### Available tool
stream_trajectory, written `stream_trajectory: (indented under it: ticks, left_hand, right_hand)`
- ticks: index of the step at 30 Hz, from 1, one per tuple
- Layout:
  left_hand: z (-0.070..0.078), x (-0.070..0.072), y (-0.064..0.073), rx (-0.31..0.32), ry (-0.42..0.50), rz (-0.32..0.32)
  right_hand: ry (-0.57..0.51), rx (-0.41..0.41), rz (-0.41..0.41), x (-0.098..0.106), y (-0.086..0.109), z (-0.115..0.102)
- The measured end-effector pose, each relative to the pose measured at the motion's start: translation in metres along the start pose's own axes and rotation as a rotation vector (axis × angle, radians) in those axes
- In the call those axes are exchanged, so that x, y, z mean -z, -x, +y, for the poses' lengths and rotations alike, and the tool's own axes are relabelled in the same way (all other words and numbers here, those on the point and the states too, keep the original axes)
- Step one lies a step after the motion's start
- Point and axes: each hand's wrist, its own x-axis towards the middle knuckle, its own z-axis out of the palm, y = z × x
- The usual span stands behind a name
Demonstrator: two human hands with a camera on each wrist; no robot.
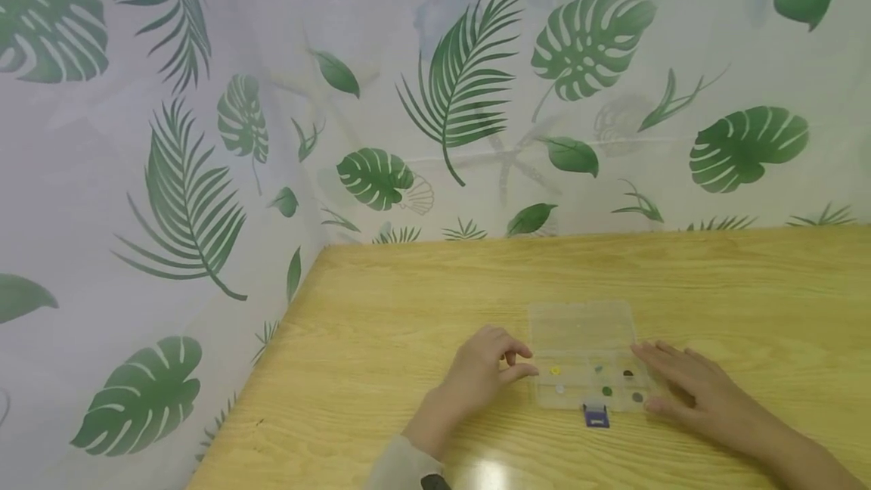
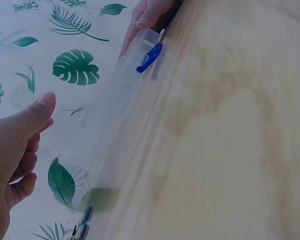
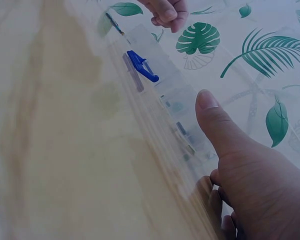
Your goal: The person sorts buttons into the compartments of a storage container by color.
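So there's a clear plastic box [image 1: 561,403] sitting on a wood-grain table [image 1: 395,324], right of the middle, with its see-through lid [image 1: 581,327] swung open toward the far side. Inside it's split into little compartments with a few tiny pieces: a yellow piece [image 1: 555,371] at the far left, a whitish piece [image 1: 560,390] just nearer than that, a small teal bit [image 1: 599,369] around the far middle, a green round piece [image 1: 607,392] nearer, then a dark piece [image 1: 628,374] and a greyish piece [image 1: 637,398] on the right, the grey one nearer. A blue-purple latch [image 1: 596,417] sticks out from the near edge. The left hand [image 1: 483,365] is just beside the box's left edge, fingers loosely bent, thumb out, not gripping anything; from the left wrist view there's a gap between it and the box. The right hand [image 1: 701,392] lies along the right edge, fingers pretty straight, thumb spread toward the near corner, nothing gripped either. Can't really tell if the fingertips actually touch the plastic. There's a light sleeve [image 1: 401,467] on the left arm with something black at the cuff. Behind it all, a white sheet [image 1: 381,112] with green leaf prints covers the far and left sides.
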Motion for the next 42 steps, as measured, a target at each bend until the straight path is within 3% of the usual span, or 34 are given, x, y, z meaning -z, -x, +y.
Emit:
stream_trajectory:
  ticks: [6,12,18,22,30,37,42]
  left_hand:
    - [-0.017,0.009,0.009,0.062,0.046,-0.014]
    - [-0.039,0.017,0.021,0.209,0.131,-0.061]
    - [-0.06,0.026,0.029,0.318,0.175,-0.039]
    - [-0.071,0.03,0.034,0.335,0.185,-0.04]
    - [-0.084,0.031,0.041,0.392,0.259,-0.102]
    - [-0.092,0.028,0.047,0.358,0.302,-0.15]
    - [-0.095,0.024,0.049,0.376,0.374,-0.202]
  right_hand:
    - [-0.001,-0.011,-0.003,0.002,-0.001,-0.002]
    - [-0.023,-0.028,-0.021,0.002,0.0,-0.004]
    - [-0.024,-0.03,-0.022,0.001,0.0,-0.004]
    - [-0.037,-0.036,-0.025,0.001,-0.001,-0.003]
    - [-0.011,-0.022,-0.017,0.0,0.001,-0.003]
    - [0.02,0.0,0.0,-0.001,0.001,0.0]
    - [0.003,-0.012,0.004,-0.002,0.002,0.001]
